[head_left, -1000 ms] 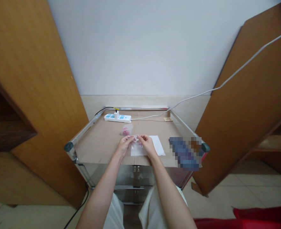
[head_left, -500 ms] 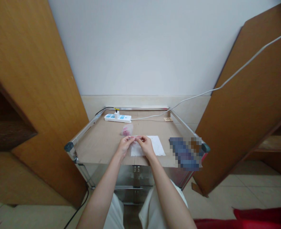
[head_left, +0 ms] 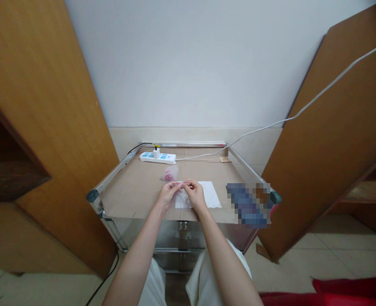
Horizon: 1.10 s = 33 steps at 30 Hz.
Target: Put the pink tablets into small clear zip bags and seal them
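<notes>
My left hand (head_left: 167, 193) and my right hand (head_left: 194, 193) meet above the near middle of the cart top, thumbs and fingertips pinched. Between them they hold a small clear plastic bag (head_left: 182, 199) by its top edge, where a thin red line shows. The bag hangs in front of a white sheet of paper (head_left: 211, 195) lying on the cardboard. Just beyond my left fingers lies another clear bag (head_left: 170, 173) with small pink-red pieces in it. What the held bag contains, if anything, is too small to make out.
The cart top (head_left: 127, 191) is covered in brown cardboard, with a metal rail (head_left: 181, 145) behind. A white power strip (head_left: 158, 158) with a plug sits at the back; its white cable (head_left: 261, 128) runs up right. A pixelated dark item (head_left: 247, 206) lies right, a small tan card (head_left: 225, 160) behind.
Both hands stay in nearly the same place. My right fingers have shifted very slightly along the bag's top edge, and the clear bag shows a little more below them.
</notes>
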Available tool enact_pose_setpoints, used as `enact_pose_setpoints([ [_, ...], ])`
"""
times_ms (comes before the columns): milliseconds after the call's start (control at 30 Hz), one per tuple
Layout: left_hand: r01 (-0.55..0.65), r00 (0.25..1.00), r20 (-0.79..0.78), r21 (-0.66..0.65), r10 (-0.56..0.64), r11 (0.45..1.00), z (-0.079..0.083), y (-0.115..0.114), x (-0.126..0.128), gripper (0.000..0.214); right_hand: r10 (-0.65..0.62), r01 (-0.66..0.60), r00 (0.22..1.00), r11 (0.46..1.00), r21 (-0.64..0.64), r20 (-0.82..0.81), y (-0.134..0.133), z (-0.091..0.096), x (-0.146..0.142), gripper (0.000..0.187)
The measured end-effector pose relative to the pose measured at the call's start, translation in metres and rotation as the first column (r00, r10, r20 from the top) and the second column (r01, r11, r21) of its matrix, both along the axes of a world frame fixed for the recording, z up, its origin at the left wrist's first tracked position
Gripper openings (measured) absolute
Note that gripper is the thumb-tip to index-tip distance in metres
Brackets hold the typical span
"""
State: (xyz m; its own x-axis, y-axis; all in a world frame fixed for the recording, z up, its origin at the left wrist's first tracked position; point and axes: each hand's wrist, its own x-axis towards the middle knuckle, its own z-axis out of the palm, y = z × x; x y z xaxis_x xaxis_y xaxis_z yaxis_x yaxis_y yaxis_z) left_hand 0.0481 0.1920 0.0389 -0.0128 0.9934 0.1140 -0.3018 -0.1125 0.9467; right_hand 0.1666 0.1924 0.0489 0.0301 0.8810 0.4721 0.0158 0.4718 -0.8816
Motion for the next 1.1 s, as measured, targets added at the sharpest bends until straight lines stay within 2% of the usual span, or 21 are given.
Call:
enact_pose_setpoints([
  [300,-0.039,0.999,-0.027,0.021,0.040,0.999,-0.0013,0.0006,-0.0019,0.025,0.009,-0.009,1.000,1.000,-0.013,0.019,0.0012,0.0005,0.0033,0.016],
  [633,-0.111,0.992,-0.066,0.000,0.111,0.994,-0.0006,0.0007,-0.0039,0.019,-0.022,0.022,1.000,0.998,-0.051,0.016,0.0028,0.0004,0.0060,0.020],
  [833,-0.091,0.995,-0.036,-0.048,0.089,0.995,0.0017,-0.0016,-0.0030,0.023,0.001,0.000,1.000,0.995,-0.101,0.006,0.0045,0.0000,0.0077,0.024],
  [1100,-0.039,0.999,0.014,-0.060,0.040,0.997,0.0007,-0.0001,-0.0050,0.030,0.013,-0.015,1.000,0.994,-0.105,-0.012,0.0093,-0.0047,0.0093,0.027],
])
